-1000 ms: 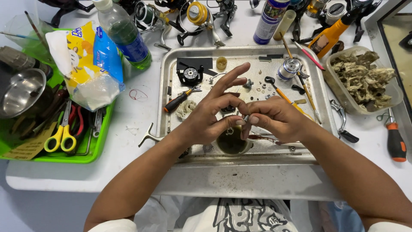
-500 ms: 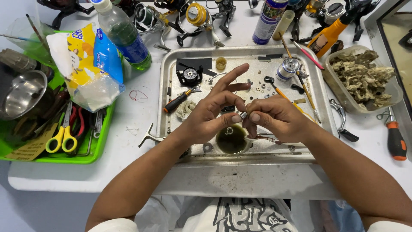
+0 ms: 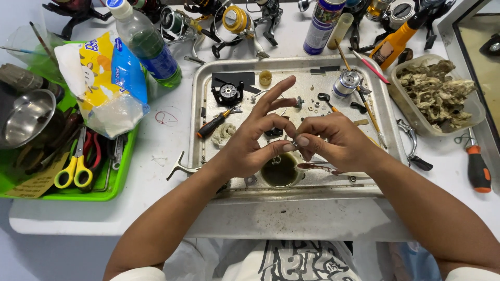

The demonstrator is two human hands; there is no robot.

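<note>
Both hands meet over the middle of a shallow metal tray [image 3: 198, 104] that sits on a white desk [image 3: 156, 156]. The left hand [image 3: 252, 143] has thumb and forefinger pressed together on a small metal part [image 3: 295, 141], with the remaining fingers fanned upward and apart. The right hand [image 3: 333, 143] closes on the same part from the opposite side, fingertips bunched and touching those of the left. The part is too small to identify further. Directly below the hands, inside the tray, stands a small round cup of dark liquid [image 3: 280, 170]. Also in the tray: a black reel body [image 3: 227, 92] at upper left, a black-handled screwdriver with a red tip [image 3: 212, 125] beside it, a silver spool [image 3: 346, 83] at upper right, and scattered small screws and washers. To the left of the tray, on the desk, a green tray [image 3: 117, 179] holds yellow-handled scissors [image 3: 73, 171] and a steel bowl [image 3: 26, 117]; a plastic bag [image 3: 104, 88] and a green-tinted bottle [image 3: 148, 47] are near it. To the right, a clear tub of brownish scraps [image 3: 437, 96] and an orange-handled screwdriver [image 3: 478, 169].
</note>
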